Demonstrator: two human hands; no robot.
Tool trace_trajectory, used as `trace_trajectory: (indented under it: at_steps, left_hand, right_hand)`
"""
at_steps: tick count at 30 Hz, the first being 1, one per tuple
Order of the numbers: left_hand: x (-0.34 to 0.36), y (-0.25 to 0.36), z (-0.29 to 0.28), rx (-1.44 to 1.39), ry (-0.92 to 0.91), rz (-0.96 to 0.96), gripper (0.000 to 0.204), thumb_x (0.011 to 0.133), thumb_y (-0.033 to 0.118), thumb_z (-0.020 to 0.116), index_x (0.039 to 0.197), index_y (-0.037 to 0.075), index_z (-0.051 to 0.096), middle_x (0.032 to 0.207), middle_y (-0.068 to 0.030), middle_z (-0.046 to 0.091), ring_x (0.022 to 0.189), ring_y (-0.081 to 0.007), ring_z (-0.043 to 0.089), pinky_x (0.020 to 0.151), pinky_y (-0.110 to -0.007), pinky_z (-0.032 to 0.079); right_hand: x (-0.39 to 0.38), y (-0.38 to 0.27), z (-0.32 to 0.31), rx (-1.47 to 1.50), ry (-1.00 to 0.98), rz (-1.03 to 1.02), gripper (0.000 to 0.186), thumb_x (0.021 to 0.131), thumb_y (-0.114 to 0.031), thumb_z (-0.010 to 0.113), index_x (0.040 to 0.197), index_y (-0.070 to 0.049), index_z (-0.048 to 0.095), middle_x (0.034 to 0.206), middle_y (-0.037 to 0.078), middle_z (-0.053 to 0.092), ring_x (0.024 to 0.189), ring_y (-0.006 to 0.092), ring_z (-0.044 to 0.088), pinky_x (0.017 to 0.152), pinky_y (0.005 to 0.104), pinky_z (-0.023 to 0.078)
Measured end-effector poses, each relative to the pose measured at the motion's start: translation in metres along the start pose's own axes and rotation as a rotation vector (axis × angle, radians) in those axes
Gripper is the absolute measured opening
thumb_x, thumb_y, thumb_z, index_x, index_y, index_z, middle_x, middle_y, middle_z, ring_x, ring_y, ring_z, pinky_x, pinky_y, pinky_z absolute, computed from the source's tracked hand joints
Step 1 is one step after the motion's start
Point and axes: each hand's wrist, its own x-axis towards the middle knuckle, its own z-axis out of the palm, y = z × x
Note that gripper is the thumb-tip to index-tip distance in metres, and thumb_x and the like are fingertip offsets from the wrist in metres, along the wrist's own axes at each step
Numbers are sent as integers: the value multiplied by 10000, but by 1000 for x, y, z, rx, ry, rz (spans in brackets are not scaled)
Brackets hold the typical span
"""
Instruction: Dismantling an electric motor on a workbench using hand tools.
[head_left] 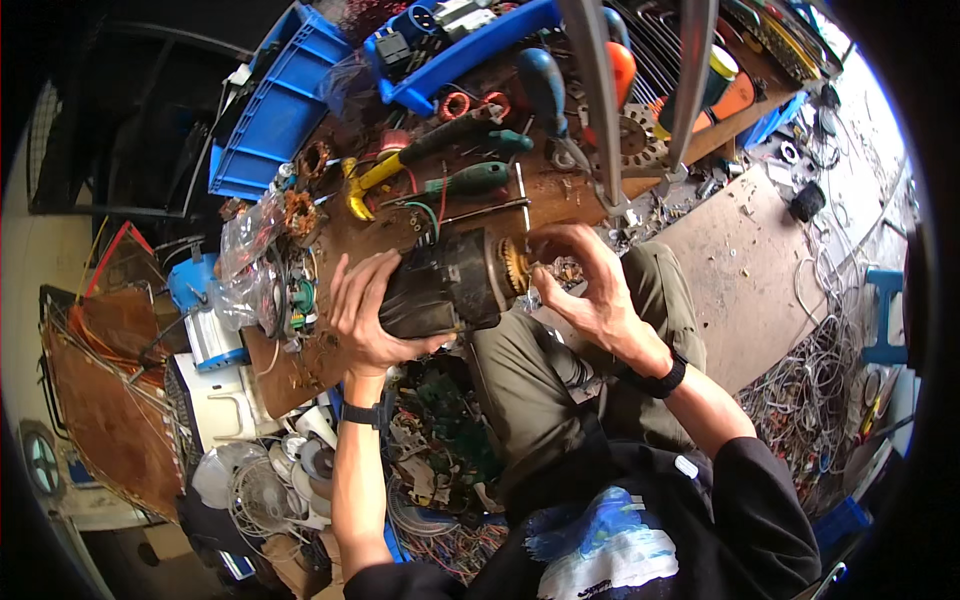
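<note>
A dark, grimy motor housing (pixel 440 290) lies tilted over the edge of the workbench, above my lap. My left hand (pixel 365 305) is wrapped round its back end, thumb below and fingers on top. At its right end sits a brass-coloured toothed gear (pixel 515 265). My right hand (pixel 590 290) curls its thumb and index finger about the gear's outer face; the exact contact is partly hidden by the fingers. Just beyond the housing lie a green-handled screwdriver (pixel 470 180) and a hammer with a yellow head (pixel 357 190).
Blue bins (pixel 270 120) stand at the back left. Metal bars (pixel 598 100) rise at the back, near a blue-handled screwdriver (pixel 543 85). Copper coils (pixel 300 212) and a blue-and-silver motor (pixel 212 335) sit to the left. Tangled cables (pixel 780 400) cover the floor at right.
</note>
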Motion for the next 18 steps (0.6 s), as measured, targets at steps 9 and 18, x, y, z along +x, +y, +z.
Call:
trace_trajectory:
  at_steps: [9,18]
  left_hand:
    - [-4,2,-3,-90,47,-82,905,638,672,906,1267,47,726,1221,-100,742,1164,-289,707,1194,-560,410]
    - [-16,-7,-9,-148,39,-97,1052,676,772,830,1461,111,597,1347,-90,682,1263,-284,647,1242,-571,338]
  right_hand:
    - [29,-42,26,-186,-322,-190,949,760,-341,943,1545,-70,485,1537,173,478,1438,372,482,1184,475,434]
    - [34,-51,38,-394,-361,-250,1016,652,-373,996,1499,-76,519,1464,182,525,1357,390,550,1137,476,481]
